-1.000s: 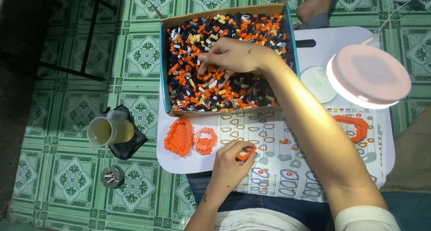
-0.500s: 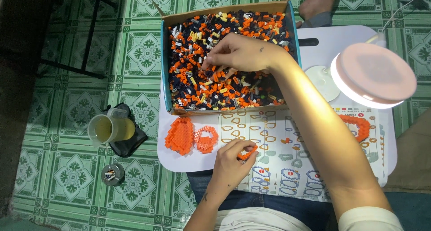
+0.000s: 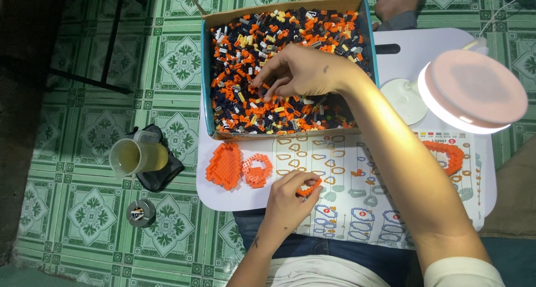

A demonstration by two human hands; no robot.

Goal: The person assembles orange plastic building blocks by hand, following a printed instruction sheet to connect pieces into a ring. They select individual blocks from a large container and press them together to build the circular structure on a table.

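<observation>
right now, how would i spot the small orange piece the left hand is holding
Start at the cardboard box of mixed bricks, then drop to the printed sheet below it. The left hand pinches a short orange strip there, smaller than the two flat orange pieces beside it.

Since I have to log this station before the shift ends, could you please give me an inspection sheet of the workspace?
Surface: white lap table with a printed instruction sheet on it.
Job's things: open box full of orange, black, white and yellow bricks; two built orange pieces on the table's left side, a curved orange piece on its right.
Clutter: cup of yellowish liquid on a dark object on the floor, a small round tin.
Grippers: right hand in the box, fingers among the bricks; left hand pinching a small orange piece over the sheet.
Cables: thin white cord near the lamp.
Surroundings: green patterned floor tiles, a foot beyond the box.
</observation>
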